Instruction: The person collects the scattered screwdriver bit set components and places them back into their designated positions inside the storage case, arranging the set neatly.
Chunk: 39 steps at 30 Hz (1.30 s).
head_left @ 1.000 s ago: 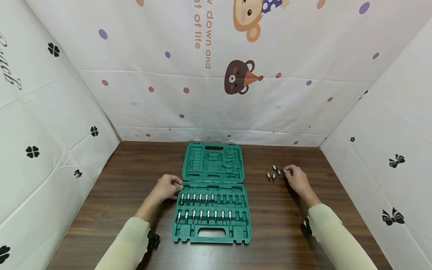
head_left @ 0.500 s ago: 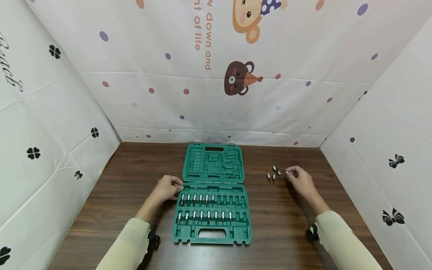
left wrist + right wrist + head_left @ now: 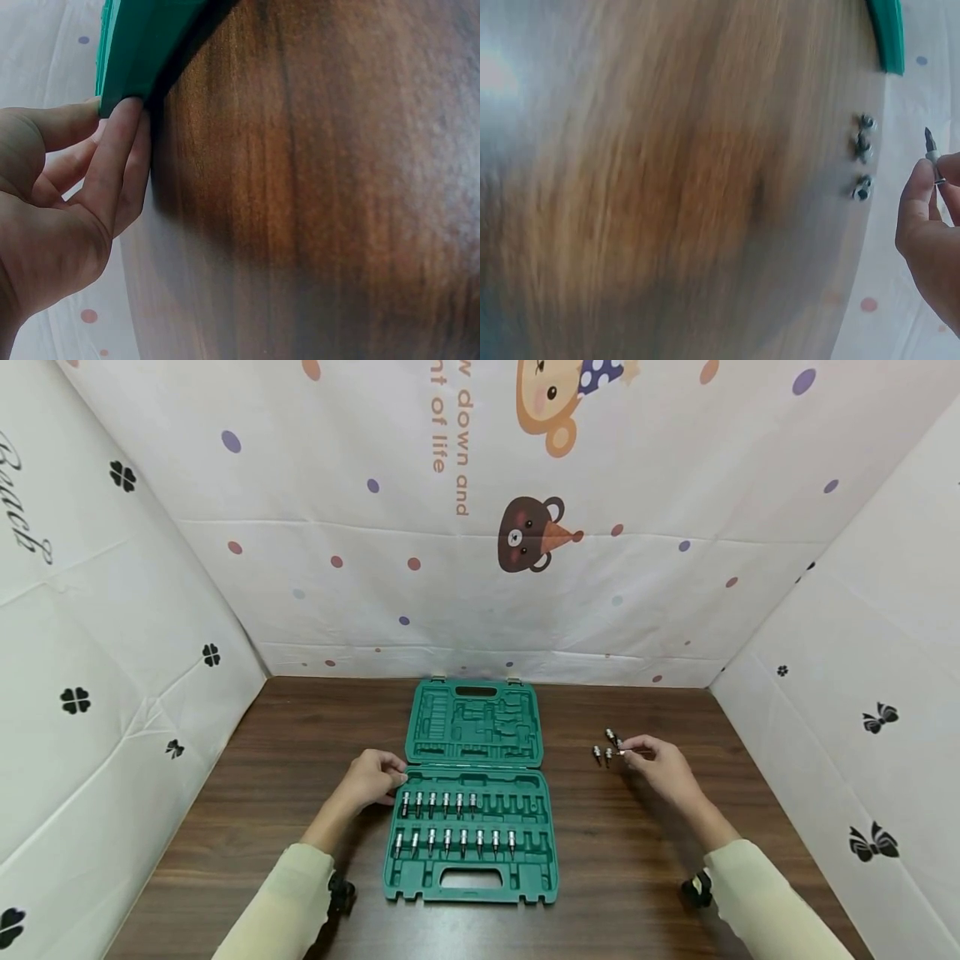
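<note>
Right of the green case (image 3: 416, 878) — bit socket (image 3: 932, 155), pale metallic collar, dark pointed tip, pinched in the right hand (image 3: 665, 770) | case's left edge — gripped by the left hand (image 3: 369, 778) | inside case: two rows of silver-headed bits (image 3: 463, 837)

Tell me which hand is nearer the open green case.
Left. The left hand grips the left edge of the green case; the right hand is apart from it, to its right, pinching a bit.

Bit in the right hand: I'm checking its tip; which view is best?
The right wrist view: close up, the bit shows its dark tip clear of the right hand. In the head view it is tiny; the left wrist view lacks it.
</note>
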{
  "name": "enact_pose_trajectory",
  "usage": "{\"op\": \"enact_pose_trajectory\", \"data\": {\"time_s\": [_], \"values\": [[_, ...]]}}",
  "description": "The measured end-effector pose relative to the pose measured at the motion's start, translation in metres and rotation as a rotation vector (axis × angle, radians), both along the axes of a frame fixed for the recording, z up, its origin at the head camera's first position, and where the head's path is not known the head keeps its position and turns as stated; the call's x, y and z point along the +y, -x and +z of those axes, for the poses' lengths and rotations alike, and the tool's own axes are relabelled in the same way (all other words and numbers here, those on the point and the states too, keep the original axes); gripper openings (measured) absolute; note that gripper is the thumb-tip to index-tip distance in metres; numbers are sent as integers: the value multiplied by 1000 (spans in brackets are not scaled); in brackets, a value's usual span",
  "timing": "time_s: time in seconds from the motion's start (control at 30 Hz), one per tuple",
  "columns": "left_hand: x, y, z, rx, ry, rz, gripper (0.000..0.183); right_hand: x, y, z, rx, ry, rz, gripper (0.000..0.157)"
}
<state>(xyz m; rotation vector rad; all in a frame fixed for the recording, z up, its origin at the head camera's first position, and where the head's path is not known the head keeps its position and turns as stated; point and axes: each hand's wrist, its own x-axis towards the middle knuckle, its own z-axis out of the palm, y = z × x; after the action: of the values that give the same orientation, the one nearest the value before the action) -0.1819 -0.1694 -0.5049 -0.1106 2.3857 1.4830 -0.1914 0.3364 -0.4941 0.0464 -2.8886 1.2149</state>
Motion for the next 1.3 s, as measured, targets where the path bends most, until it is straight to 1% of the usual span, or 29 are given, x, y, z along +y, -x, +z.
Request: {"op": "enact_pose_trajectory", "data": {"time_s": [0.23,0.6,0.8,1.0,1.13,1.3], "values": [[-1,1,-1,3,-2,0,17,-17,-9,12,-46,106,77,21],[-1,3,-4,0,-6,7,17,-42,-19,15,-65,200,192,20],[-2,2,-4,-1,-8,8,18,-55,-25,20,-101,208,259,19],[-2,2,-4,1,-5,14,17,-67,-32,23,-91,201,338,18],[-2,2,-3,2,-6,14,17,-75,-36,22,-86,191,391,18],[-1,2,-3,2,-6,14,17,-86,-41,21,-95,188,435,13]]}}
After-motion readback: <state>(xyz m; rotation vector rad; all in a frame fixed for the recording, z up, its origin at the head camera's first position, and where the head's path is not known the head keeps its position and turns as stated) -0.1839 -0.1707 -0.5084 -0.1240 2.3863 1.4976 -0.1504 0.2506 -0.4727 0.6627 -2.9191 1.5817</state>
